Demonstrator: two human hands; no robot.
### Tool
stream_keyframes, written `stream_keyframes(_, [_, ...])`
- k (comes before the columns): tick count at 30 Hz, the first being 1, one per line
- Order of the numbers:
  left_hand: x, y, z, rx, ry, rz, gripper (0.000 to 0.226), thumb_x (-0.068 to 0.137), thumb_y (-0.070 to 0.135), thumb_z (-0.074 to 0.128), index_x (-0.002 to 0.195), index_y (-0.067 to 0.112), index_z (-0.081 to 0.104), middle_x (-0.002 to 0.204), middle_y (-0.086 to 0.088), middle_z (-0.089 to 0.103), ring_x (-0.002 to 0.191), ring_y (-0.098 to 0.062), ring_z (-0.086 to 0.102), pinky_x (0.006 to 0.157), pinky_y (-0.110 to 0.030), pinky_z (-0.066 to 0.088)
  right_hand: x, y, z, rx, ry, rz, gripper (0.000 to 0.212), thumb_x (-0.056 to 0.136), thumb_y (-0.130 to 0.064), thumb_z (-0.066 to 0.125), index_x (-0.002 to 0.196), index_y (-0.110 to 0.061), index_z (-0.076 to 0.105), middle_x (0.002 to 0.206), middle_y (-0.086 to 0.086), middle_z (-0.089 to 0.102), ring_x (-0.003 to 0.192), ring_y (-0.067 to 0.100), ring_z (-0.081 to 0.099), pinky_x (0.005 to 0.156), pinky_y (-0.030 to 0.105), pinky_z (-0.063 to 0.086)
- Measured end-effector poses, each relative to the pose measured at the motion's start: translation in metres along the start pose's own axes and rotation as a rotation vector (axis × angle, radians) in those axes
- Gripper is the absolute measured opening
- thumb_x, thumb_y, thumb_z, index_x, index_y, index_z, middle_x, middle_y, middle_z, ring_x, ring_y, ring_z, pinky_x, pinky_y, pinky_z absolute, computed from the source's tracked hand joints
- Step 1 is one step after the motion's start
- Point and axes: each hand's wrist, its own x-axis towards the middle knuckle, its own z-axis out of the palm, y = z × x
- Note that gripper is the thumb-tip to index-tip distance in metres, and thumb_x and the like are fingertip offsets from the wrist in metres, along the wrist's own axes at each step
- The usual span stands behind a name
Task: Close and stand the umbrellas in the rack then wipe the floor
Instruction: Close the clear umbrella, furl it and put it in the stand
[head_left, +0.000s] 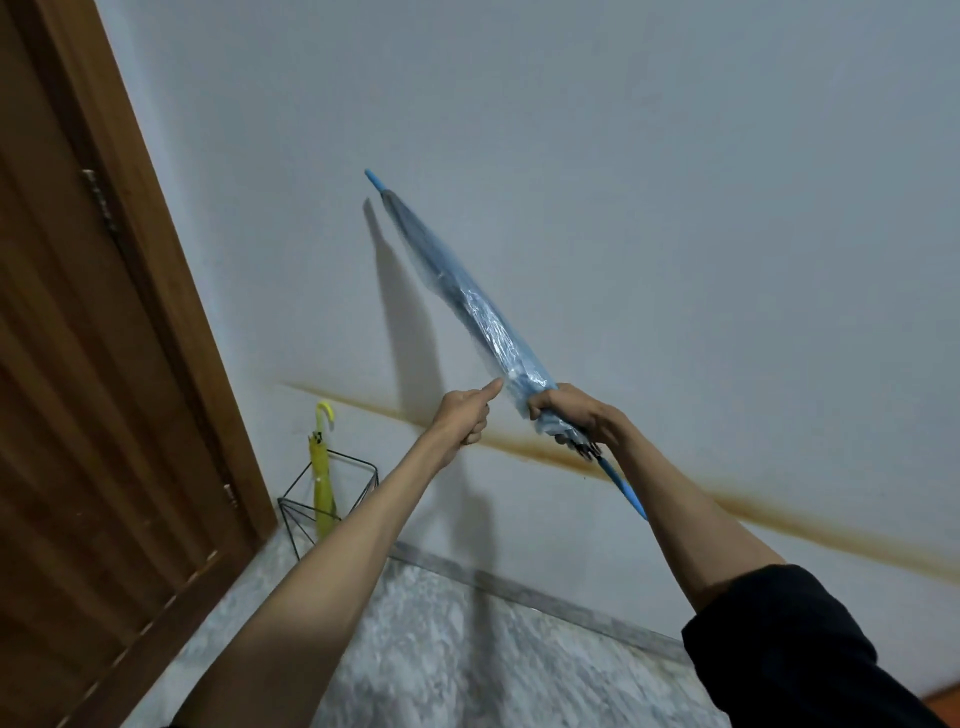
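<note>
"What's the biggest thing?"

"The white wall. Then the brown door on the left, and the gray stone floor below."

"Where's the blue umbrella?"

"Up in front of the wall, folded shut, tip pointing up."

"And smaller?"

"A wire rack by the door. A closed yellow umbrella stands in it."

"The hands?"

"The right hand is wrapped tight round the blue umbrella's low end. The left hand is curled, and one finger touches the cloth. I can't tell if it holds any."

Arms outstretched, left hand index extended, right hand grips umbrella
</note>
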Motion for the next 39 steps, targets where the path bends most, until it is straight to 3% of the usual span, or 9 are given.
stream_keyframes(4, [0.002, 0.000, -0.004, -0.141, -0.071, -0.036, 0.053, 0.068, 0.061, 0.076, 0.102, 0.021, 0.064, 0.051, 0.008, 0.014, 0.043, -0.009, 0.011, 0.038, -0.022, 0.007, -0.001, -0.014, 0.005, 0.158, -0.239, 0.036, 0.011, 0.072, -0.013, 0.051, 0.068, -0.013, 0.041, 0.052, 0.002, 0.042, 0.038, 0.012, 0.031, 0.039, 0.015, 0.026])
stream_keyframes(11, [0.013, 0.011, -0.012, -0.207, -0.199, -0.088, 0.050, 0.070, 0.056, 0.074, 0.051, 0.029, 0.037, 0.044, 0.009, 0.014, 0.038, -0.006, 0.010, 0.040, -0.022, 0.005, 0.002, -0.015, 0.005, 0.309, -0.468, 0.075, 0.013, 0.072, -0.013, 0.053, 0.068, -0.012, 0.041, 0.046, 0.003, 0.038, 0.033, 0.011, 0.029, 0.035, 0.014, 0.025])
stream_keyframes(15, [0.014, 0.013, -0.008, -0.254, -0.159, -0.077, 0.035, 0.074, 0.047, 0.076, 0.068, 0.025, 0.049, 0.043, 0.009, 0.018, 0.036, -0.006, 0.012, 0.041, -0.022, 0.007, -0.001, -0.020, 0.003, 0.205, -0.491, 0.070, 0.022, 0.077, -0.020, 0.066, 0.090, -0.005, 0.057, 0.072, 0.012, 0.063, 0.052, 0.018, 0.059, 0.052, 0.026, 0.052])
stream_keyframes(18, [0.020, 0.013, -0.004, -0.189, -0.089, -0.061, 0.031, 0.076, 0.046, 0.076, 0.081, 0.021, 0.059, 0.041, 0.010, 0.020, 0.035, -0.006, 0.013, 0.037, -0.020, 0.009, 0.008, -0.027, 0.001, -0.003, -0.364, -0.046, 0.054, 0.078, -0.037, 0.079, 0.120, -0.014, 0.056, 0.108, 0.007, 0.069, 0.094, 0.021, 0.068, 0.088, 0.041, 0.055])
stream_keyframes(21, [0.026, 0.016, -0.002, -0.168, 0.005, -0.050, 0.036, 0.074, 0.045, 0.079, 0.083, 0.015, 0.062, 0.040, 0.008, 0.026, 0.034, -0.008, 0.015, 0.036, -0.020, 0.013, 0.010, -0.037, 0.012, -0.285, -0.027, -0.077, 0.127, 0.051, -0.061, 0.087, 0.152, -0.029, 0.017, 0.138, 0.001, 0.053, 0.121, 0.024, 0.056, 0.103, 0.045, 0.045])
stream_keyframes(23, [0.030, 0.019, 0.001, -0.173, 0.063, -0.054, 0.035, 0.072, 0.044, 0.080, 0.075, 0.017, 0.059, 0.043, 0.006, 0.028, 0.035, -0.009, 0.018, 0.036, -0.021, 0.015, 0.015, -0.033, 0.030, -0.473, 0.204, -0.155, 0.142, 0.050, -0.059, 0.087, 0.154, -0.029, -0.005, 0.146, 0.011, 0.039, 0.127, 0.032, 0.049, 0.102, 0.046, 0.043])
stream_keyframes(28, [0.034, 0.025, 0.004, -0.209, 0.143, -0.090, 0.032, 0.074, 0.039, 0.081, 0.083, 0.015, 0.061, 0.043, 0.008, 0.035, 0.035, -0.008, 0.022, 0.033, -0.019, 0.020, 0.021, -0.011, 0.078, -0.873, 0.708, -0.242, 0.118, 0.079, -0.038, 0.077, 0.154, -0.020, -0.014, 0.160, 0.019, 0.009, 0.142, 0.040, 0.025, 0.109, 0.057, 0.029])
stream_keyframes(33, [0.037, 0.018, -0.002, -0.163, 0.092, -0.106, 0.032, 0.079, 0.040, 0.077, 0.076, 0.017, 0.054, 0.043, 0.007, 0.028, 0.036, -0.009, 0.018, 0.034, -0.020, 0.016, 0.028, -0.006, 0.069, -0.799, 0.707, -0.212, 0.071, 0.089, -0.024, 0.061, 0.149, -0.012, 0.025, 0.121, 0.014, 0.059, 0.091, 0.034, 0.064, 0.066, 0.035, 0.042])
stream_keyframes(39, [0.028, 0.028, -0.003, -0.120, -0.041, 0.002, 0.043, 0.095, 0.034, 0.059, 0.062, 0.021, 0.034, 0.042, 0.010, 0.022, 0.035, -0.006, 0.016, 0.033, -0.018, 0.014, 0.037, -0.019, 0.042, -0.358, 0.637, -0.155, 0.018, 0.073, -0.026, 0.063, 0.089, -0.017, 0.063, 0.078, 0.003, 0.067, 0.076, 0.031, 0.063, 0.059, 0.027, 0.042])
